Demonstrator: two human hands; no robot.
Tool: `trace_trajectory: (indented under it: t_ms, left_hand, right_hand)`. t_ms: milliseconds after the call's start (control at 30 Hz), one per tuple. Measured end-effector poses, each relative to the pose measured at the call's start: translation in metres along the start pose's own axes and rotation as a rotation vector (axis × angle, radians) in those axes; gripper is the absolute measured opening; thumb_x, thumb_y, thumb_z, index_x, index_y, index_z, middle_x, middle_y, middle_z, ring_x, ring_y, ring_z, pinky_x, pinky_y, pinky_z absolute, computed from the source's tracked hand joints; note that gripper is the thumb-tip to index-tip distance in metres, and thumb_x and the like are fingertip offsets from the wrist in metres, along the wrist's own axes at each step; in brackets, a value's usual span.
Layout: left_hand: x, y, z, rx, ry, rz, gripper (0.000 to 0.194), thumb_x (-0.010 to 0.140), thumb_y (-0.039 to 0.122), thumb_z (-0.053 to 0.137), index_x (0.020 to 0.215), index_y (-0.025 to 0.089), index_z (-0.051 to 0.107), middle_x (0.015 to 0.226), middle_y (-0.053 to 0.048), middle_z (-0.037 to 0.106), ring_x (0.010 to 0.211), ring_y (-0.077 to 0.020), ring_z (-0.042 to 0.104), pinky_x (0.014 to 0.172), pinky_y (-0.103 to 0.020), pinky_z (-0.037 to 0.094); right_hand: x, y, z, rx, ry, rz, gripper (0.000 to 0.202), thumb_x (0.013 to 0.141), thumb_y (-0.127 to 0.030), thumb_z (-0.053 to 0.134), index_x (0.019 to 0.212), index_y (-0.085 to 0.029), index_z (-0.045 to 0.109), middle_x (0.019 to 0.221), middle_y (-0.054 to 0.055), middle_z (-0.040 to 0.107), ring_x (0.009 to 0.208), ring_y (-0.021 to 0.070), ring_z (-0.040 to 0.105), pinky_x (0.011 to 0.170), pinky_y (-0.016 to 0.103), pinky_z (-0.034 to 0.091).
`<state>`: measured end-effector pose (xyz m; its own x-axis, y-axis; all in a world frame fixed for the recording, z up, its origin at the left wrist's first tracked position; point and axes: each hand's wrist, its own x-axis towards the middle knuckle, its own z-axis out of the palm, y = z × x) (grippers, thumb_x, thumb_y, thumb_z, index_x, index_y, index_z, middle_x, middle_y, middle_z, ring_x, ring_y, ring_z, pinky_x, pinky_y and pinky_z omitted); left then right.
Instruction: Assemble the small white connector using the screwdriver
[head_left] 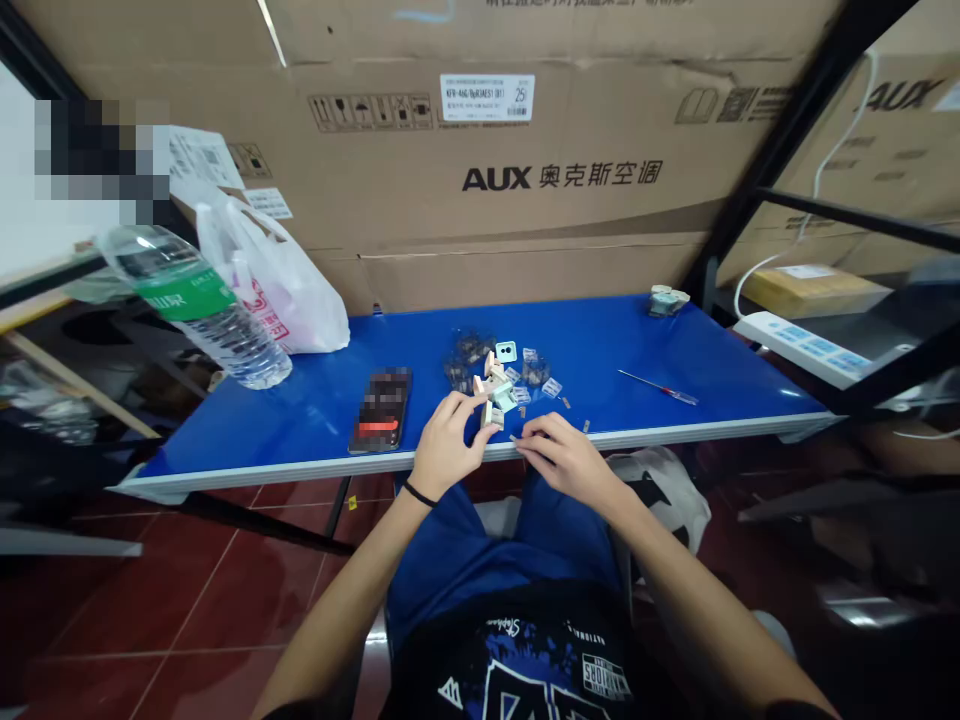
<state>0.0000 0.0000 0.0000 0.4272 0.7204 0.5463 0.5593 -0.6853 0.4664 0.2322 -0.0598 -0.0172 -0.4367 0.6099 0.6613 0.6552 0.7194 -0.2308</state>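
Observation:
My left hand [448,440], a black band at its wrist, is closed on a small cream plastic piece [487,414] near the table's front edge. Just to the right, my right hand [566,455] pinches a tiny thin sliver [514,438] whose kind is too small to make out. Beyond the fingers lie loose pink plastic pieces [480,384] and a mint-green piece [504,396]. Behind them is a mint-green part with two dark holes [506,351]. Dark small parts in clear plastic [471,348] form clumps on both sides, with clear flat pieces [552,387] among them.
On the blue table [300,420] are a phone [381,412], a water bottle [199,305], a white plastic bag [292,290], a thin screwdriver [660,388] and a small pale-topped item [666,300]. A power strip [810,345] sits at right. Large cartons [562,240] stand behind.

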Motion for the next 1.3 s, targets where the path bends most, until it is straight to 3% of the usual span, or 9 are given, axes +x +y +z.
trace_trajectory:
  t_ms: [100, 300, 433, 567, 700, 833, 933, 1300]
  left_hand:
    - [0.001, 0.001, 0.002, 0.055, -0.029, -0.011, 0.033, 0.097, 0.033, 0.070, 0.128, 0.021, 0.065, 0.114, -0.009, 0.066, 0.107, -0.0274, 0.067, 0.092, -0.040, 0.056]
    - [0.007, 0.004, -0.004, -0.072, -0.055, 0.025, 0.039, 0.096, 0.028, 0.071, 0.134, 0.022, 0.061, 0.120, -0.009, 0.065, 0.112, -0.0265, 0.063, 0.101, -0.043, 0.055]
    - [0.007, 0.001, -0.002, -0.029, -0.080, 0.116, 0.038, 0.100, 0.026, 0.065, 0.138, 0.023, 0.063, 0.128, -0.011, 0.065, 0.122, -0.0293, 0.059, 0.108, -0.048, 0.052]
    - [0.004, -0.004, 0.000, -0.062, -0.066, 0.139, 0.034, 0.101, 0.026, 0.064, 0.135, 0.021, 0.065, 0.132, -0.012, 0.067, 0.126, -0.0290, 0.061, 0.110, -0.049, 0.052]
    - [0.001, -0.005, -0.004, -0.116, -0.088, 0.097, 0.035, 0.099, 0.027, 0.067, 0.134, 0.022, 0.065, 0.133, -0.011, 0.071, 0.121, -0.0279, 0.066, 0.102, -0.045, 0.057]
    - [-0.002, -0.003, -0.008, -0.149, -0.101, 0.060, 0.036, 0.096, 0.028, 0.072, 0.131, 0.022, 0.067, 0.123, -0.010, 0.074, 0.095, -0.0227, 0.069, 0.088, -0.037, 0.059]
    - [-0.005, 0.000, -0.011, -0.231, -0.099, 0.035, 0.039, 0.094, 0.029, 0.075, 0.131, 0.023, 0.068, 0.120, -0.009, 0.074, 0.080, -0.0179, 0.064, 0.081, -0.033, 0.057]
    - [-0.012, 0.000, -0.012, -0.372, -0.077, 0.031, 0.035, 0.093, 0.030, 0.076, 0.127, 0.021, 0.071, 0.127, -0.013, 0.073, 0.105, -0.0244, 0.071, 0.086, -0.036, 0.059]
  right_hand:
    - [-0.002, 0.001, 0.002, 0.022, 0.019, -0.025, 0.014, 0.104, -0.015, 0.057, 0.109, -0.019, 0.069, 0.104, 0.012, 0.071, 0.093, 0.0230, 0.064, 0.078, 0.038, 0.059]
    - [-0.005, 0.002, 0.005, -0.103, 0.086, -0.109, 0.014, 0.104, -0.012, 0.056, 0.111, -0.017, 0.067, 0.102, 0.014, 0.072, 0.091, 0.0245, 0.067, 0.076, 0.038, 0.059]
    - [-0.007, 0.003, 0.007, -0.103, 0.219, -0.028, 0.013, 0.104, -0.011, 0.055, 0.112, -0.018, 0.063, 0.099, 0.013, 0.073, 0.091, 0.0240, 0.069, 0.078, 0.037, 0.060]
    - [-0.007, 0.004, 0.010, -0.005, 0.266, 0.048, 0.014, 0.104, -0.012, 0.053, 0.111, -0.021, 0.062, 0.096, 0.010, 0.073, 0.088, 0.0220, 0.071, 0.077, 0.035, 0.061]
    - [-0.004, 0.001, 0.012, 0.123, 0.226, 0.076, 0.014, 0.104, -0.016, 0.054, 0.112, -0.021, 0.064, 0.099, 0.011, 0.075, 0.090, 0.0224, 0.074, 0.077, 0.035, 0.062]
    - [-0.001, -0.001, 0.012, 0.196, 0.239, 0.080, 0.014, 0.101, -0.014, 0.057, 0.110, -0.021, 0.066, 0.097, 0.010, 0.075, 0.081, 0.0199, 0.072, 0.065, 0.031, 0.060]
    - [0.004, -0.003, 0.013, 0.227, 0.297, 0.078, 0.014, 0.098, -0.011, 0.060, 0.104, -0.021, 0.067, 0.094, 0.009, 0.075, 0.080, 0.0202, 0.072, 0.066, 0.032, 0.060]
    - [0.010, -0.008, 0.020, 0.271, 0.340, 0.081, 0.014, 0.096, -0.011, 0.060, 0.102, -0.021, 0.069, 0.092, 0.009, 0.077, 0.082, 0.0216, 0.073, 0.072, 0.037, 0.063]
